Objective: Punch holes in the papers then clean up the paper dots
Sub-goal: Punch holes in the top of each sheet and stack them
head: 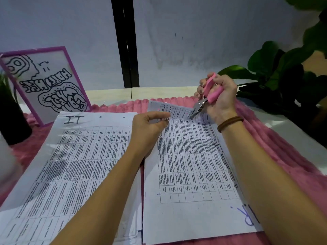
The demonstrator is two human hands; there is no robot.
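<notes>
- Right grip [219,100] — curled round the pink hole punch [212,97], one o'clock, its nose on the folded sheet [191,165].
- Left grip [148,131] pinches the same fold.
- Second stack [79,156] — nine o'clock.

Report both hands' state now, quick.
Left hand: pinches the folded top edge of the right sheet.
Right hand: grips the pink hole punch, its head at that fold.

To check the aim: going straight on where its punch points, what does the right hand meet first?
Probably the folded paper edge, just at the tip of the punch in the right hand.
</notes>
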